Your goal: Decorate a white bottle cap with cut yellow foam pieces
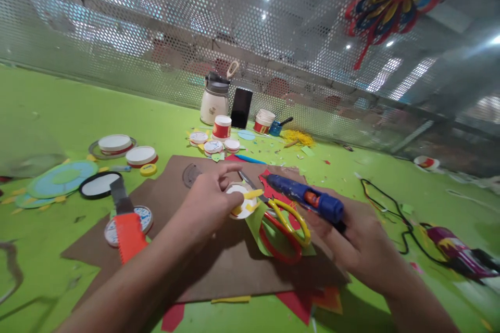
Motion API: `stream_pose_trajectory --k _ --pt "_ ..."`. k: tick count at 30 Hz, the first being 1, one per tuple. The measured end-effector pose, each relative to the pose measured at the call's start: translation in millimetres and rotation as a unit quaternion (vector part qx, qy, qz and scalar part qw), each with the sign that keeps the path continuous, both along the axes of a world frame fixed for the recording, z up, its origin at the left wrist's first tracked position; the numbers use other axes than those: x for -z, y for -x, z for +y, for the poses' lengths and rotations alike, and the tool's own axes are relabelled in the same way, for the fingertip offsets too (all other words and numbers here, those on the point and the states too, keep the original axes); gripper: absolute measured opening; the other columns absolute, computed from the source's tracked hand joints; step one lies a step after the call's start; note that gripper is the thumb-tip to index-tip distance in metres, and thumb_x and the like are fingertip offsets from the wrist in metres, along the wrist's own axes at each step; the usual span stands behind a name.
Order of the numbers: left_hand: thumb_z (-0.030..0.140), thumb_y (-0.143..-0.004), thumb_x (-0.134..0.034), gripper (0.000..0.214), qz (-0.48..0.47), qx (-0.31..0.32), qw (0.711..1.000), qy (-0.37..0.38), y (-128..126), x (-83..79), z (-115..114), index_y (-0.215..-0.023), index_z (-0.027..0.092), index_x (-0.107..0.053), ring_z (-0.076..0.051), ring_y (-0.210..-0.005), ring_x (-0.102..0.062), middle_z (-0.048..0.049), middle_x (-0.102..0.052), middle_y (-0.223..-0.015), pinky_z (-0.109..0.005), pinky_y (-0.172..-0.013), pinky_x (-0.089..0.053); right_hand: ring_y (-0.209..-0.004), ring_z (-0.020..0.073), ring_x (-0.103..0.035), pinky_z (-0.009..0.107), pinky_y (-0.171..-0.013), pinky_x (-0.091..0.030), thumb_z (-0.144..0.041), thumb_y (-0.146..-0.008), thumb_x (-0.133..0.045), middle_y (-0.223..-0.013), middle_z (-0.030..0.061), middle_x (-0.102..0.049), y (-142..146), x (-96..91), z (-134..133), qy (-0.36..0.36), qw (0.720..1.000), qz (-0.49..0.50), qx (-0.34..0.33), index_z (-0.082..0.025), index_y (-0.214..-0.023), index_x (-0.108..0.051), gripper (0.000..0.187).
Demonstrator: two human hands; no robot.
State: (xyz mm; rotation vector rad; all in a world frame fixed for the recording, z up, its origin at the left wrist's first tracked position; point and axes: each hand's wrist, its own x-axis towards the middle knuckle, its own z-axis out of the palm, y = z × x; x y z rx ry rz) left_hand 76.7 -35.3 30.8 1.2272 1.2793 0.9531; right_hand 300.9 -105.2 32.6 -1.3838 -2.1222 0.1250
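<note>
My left hand (209, 197) pinches a small white disc (241, 209) that has yellow paper strips on it, over the brown cardboard (219, 265). My right hand (361, 239) is closed around a blue tool that looks like a glue gun (307, 195), its narrow end pointing left toward the disc. Part of its grip is hidden by the hand. Between my hands, scissors (289, 223) with yellow and red handles lie on green paper (255, 226). Red paper (269, 187) shows behind them.
An orange-handled cutter (130, 234) lies across a patterned lid left of my forearm. White lids (140, 156) and a blue paper ring (62, 179) stand farther left. A jug (214, 104), phone (242, 108) and tubs are at the back. A black cord (390, 205) lies right.
</note>
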Motion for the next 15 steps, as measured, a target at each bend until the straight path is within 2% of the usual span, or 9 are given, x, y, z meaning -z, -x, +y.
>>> stream_pose_trajectory --k 3,6,9,12,15 --pt "0.01 -0.057 -0.065 0.063 -0.031 0.004 1.0 -0.002 1 2.9 -1 -0.12 0.014 -0.064 -0.017 -0.056 -0.061 -0.0004 -0.067 -0.067 -0.025 -0.048 -0.042 -0.08 0.0225 -0.067 0.034 -0.073 -0.051 -0.029 -0.093 -0.05 -0.095 0.0079 -0.072 -9 2.8 15 -0.027 0.999 -0.003 0.024 -0.02 -0.118 -0.06 0.028" --pt "0.012 -0.059 -0.069 0.065 -0.097 0.011 0.995 0.006 1 3.4 -2 -0.123 0.015 -0.061 -0.019 -0.062 -0.065 -0.0026 -0.07 -0.073 -0.026 -0.053 -0.046 -0.085 0.0255 -0.067 0.037 -0.077 -0.051 -0.032 -0.092 -0.051 -0.096 0.0113 -0.072 -24 14.6 39 -0.049 0.995 -0.023 0.089 -0.015 -0.116 -0.061 0.031" --pt "0.013 -0.06 -0.074 0.066 -0.194 0.002 0.981 -0.005 1 3.2 -2 -0.123 0.016 -0.06 -0.018 -0.067 -0.067 -0.0051 -0.073 -0.083 -0.025 -0.057 -0.049 -0.095 0.0277 -0.064 0.041 -0.085 -0.048 -0.03 -0.087 -0.055 -0.105 0.0145 -0.069 -43 33.0 68 -0.028 0.991 -0.068 0.116 -0.014 -0.116 -0.061 0.033" --pt "0.013 -0.062 -0.077 0.063 -0.263 -0.017 0.964 -0.025 2 2.8 0 -0.122 0.016 -0.06 -0.016 -0.067 -0.067 -0.0048 -0.074 -0.085 -0.023 -0.059 -0.052 -0.089 0.0256 -0.061 0.039 -0.083 -0.048 -0.021 -0.081 -0.06 -0.1 0.0147 -0.066 -58 50.5 93 0.008 0.987 -0.099 0.127 -0.012 -0.115 -0.064 0.036" --pt "0.011 -0.063 -0.076 0.06 -0.286 -0.027 0.958 -0.028 2 2.2 0 -0.12 0.016 -0.06 -0.014 -0.062 -0.066 -0.0024 -0.073 -0.078 -0.023 -0.057 -0.053 -0.086 0.0237 -0.061 0.036 -0.081 -0.049 -0.017 -0.075 -0.065 -0.097 0.0132 -0.065 -67 62.6 110 0.037 0.987 -0.1 0.119 -0.01 -0.113 -0.066 0.039"
